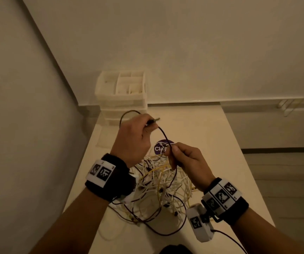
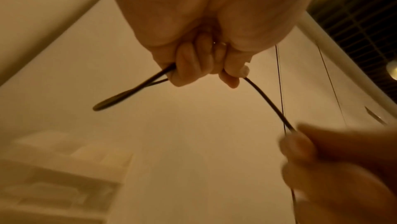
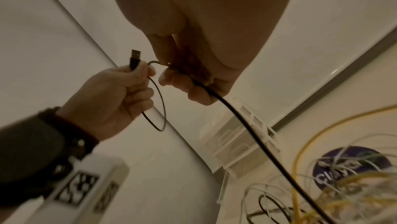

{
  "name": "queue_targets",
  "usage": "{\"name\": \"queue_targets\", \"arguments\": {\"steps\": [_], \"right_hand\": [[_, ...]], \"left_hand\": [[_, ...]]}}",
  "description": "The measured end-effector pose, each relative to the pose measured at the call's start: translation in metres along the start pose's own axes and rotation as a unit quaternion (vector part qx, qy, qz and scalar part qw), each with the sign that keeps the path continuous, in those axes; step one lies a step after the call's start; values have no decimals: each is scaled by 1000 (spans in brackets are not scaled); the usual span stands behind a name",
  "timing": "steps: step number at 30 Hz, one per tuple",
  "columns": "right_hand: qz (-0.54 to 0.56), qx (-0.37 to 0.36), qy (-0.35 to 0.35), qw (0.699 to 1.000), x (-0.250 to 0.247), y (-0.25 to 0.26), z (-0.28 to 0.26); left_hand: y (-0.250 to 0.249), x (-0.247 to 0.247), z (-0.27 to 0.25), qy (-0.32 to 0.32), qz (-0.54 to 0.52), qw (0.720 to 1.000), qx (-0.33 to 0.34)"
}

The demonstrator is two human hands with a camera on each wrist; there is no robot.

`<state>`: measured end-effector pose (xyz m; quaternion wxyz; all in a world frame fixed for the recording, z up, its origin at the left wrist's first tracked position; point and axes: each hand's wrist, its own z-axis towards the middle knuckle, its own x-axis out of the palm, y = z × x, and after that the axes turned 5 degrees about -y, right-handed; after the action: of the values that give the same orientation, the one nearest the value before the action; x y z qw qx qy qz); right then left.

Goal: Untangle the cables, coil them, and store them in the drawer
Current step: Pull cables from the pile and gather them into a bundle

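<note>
Head view shows the left hand (image 1: 133, 138) raised above the bench (image 1: 211, 136), its fingers (image 2: 189, 64) curled around a thin, dark, round-sheathed cable (image 1: 164, 136) with a small loop standing up behind the knuckles and a metal USB plug (image 1: 155, 119) poking out past the thumb. From there the cable arcs down to the right hand (image 1: 186, 158), whose fingers (image 3: 182, 83) pinch it closed a short way along; below that grip it drops into the tangle of cables (image 1: 162, 182), a loose heap of thin white, yellow and dark strands lying on the bench just beneath both hands. Which strand belongs to which cable inside the heap cannot be made out. A round purple sticker (image 1: 161, 147) with white lettering lies on the bench, partly hidden by the right hand and the strands. At the far left corner stands a translucent white plastic drawer unit (image 1: 122, 96), its top tray split into compartments; the contents are too pale and blurred to tell. The bench top is smooth and cream-coloured, set against plain pale walls, with tiled floor to the right.
</note>
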<state>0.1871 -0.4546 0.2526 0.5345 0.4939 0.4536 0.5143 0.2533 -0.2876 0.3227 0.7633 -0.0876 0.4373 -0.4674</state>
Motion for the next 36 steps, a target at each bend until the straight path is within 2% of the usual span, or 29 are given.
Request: {"name": "queue_targets", "arguments": {"steps": [5, 12, 14, 18, 20, 21, 23, 25, 26, 28, 32, 34, 36], "right_hand": [[-4, 9, -3, 1000, 11, -24, -9], [-107, 13, 29, 994, 28, -53, 5], [-106, 14, 19, 994, 30, -52, 7], [-71, 10, -23, 997, 31, -46, 14], [-36, 20, -30, 999, 28, -44, 15], [-23, 27, -25, 999, 25, -44, 14], [-15, 31, -5, 999, 21, -41, 13], [-23, 17, 9, 1000, 20, -40, 14], [-23, 14, 10, 1000, 20, -40, 14], [-8, 21, 1, 1000, 20, -38, 13], [-1, 38, -6, 999, 18, -45, 10], [-31, 31, 9, 999, 18, -51, 10], [-108, 13, 24, 994, 21, -56, 11]], "left_hand": [[9, -23, 21, -93, 29, 995, 3], [36, -39, 11, -255, 23, 965, -62], [35, -45, 9, -275, 22, 959, -60], [14, -49, 6, -240, 29, 969, -53], [7, -46, -1, -197, 43, 979, -4], [5, -40, -8, -146, 40, 988, 21], [1, -22, -27, 9, 14, 999, 32], [4, 3, -43, 158, 54, 986, 13], [8, 14, -50, 205, 95, 974, 3], [15, 29, -55, 225, 149, 963, -18], [26, 38, -51, 193, 164, 967, -9], [32, 36, -47, 186, 155, 970, -17], [31, 35, -46, 159, 128, 979, -13]]}}
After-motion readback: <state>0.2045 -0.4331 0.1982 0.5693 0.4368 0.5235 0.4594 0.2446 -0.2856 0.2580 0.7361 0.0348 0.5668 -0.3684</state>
